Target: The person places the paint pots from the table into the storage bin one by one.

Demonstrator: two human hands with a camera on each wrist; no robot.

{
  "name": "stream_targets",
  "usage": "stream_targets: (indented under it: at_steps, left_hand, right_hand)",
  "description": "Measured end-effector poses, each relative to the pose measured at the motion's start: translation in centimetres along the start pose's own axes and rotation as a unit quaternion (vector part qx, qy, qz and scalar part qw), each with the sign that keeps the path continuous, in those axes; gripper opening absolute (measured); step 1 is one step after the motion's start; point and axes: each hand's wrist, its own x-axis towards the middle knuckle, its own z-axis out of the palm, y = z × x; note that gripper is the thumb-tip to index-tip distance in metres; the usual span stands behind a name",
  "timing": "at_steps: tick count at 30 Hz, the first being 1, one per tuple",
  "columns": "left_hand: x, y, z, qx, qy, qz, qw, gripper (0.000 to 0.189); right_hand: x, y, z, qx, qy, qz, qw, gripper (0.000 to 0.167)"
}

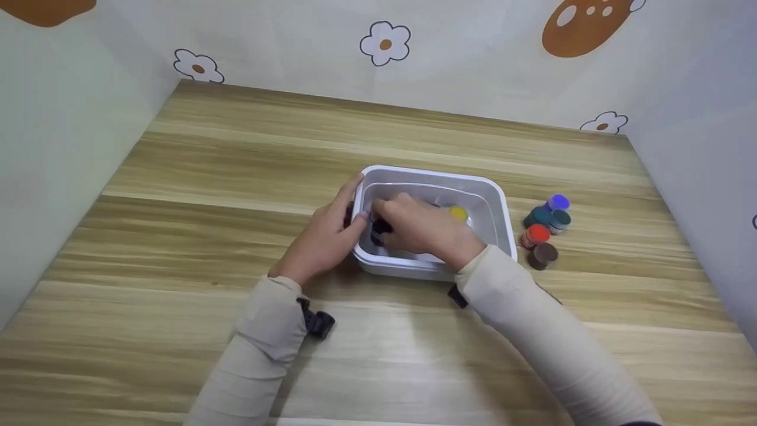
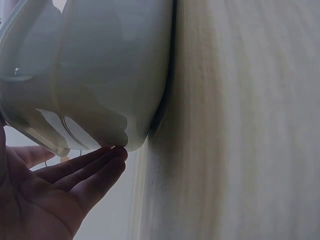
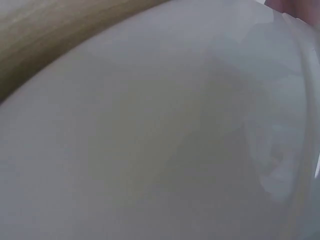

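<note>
Wood-grain counter (image 1: pixel 195 254): white basin (image 1: pixel 408 271) between left and right edges. Left hand (image 1: pixel 322 236): thumb and fingers apart, against basin's left wall. Right hand (image 1: pixel 420 226): fingers clamped on dark jar (image 1: pixel 380 227) inside. Five jars (image 1: pixel 539 231) toward counter's right edge; labels (image 1: pixel 527 241) illegible.

I see the tub (image 1: pixel 408 270) on the surface (image 1: pixel 384 355), jars (image 1: pixel 458 213) inside it, five pots (image 1: pixel 537 232) clustered just right of it.

Open bench (image 1: pixel 177 242) left of the left hand (image 1: pixel 323 235) and behind the white tub (image 1: pixel 408 270). Left hand obstructs the tub's left wall; walls hem in the right hand (image 1: pixel 421 228). Right end reachable from above (five small jars (image 1: pixel 537 235) crowd that side, outside).
</note>
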Motion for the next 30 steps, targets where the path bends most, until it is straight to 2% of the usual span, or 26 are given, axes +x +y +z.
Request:
stream_targets:
  at_steps: [9, 18, 24, 30]
  left_hand:
    - [-0.1, 0.0, 0.1, 0.006, 0.001, 0.003, 1.0, 0.066]
    - [-0.1, -0.1, 0.0, 0.004, -0.001, 0.002, 1.0, 0.067]
    - [-0.1, 0.1, 0.1, 0.005, 0.001, 0.008, 1.0, 0.067]
    - [-0.1, 0.1, 0.0, 0.007, 0.001, 0.004, 1.0, 0.067]
  right_hand:
    - [-0.5, 0.5, 0.1, 0.021, 0.005, -0.005, 0.9997, 0.024]
    - [-2.6, 2.0, -1.6, 0.057, 0.041, 0.0, 0.9975, 0.025]
    - [-5.6, 4.2, -3.9, 0.088, 0.093, 0.024, 0.9914, 0.026]
    - [-9.2, 7.8, -5.5, 0.087, 0.178, 0.07, 0.9777, 0.017]
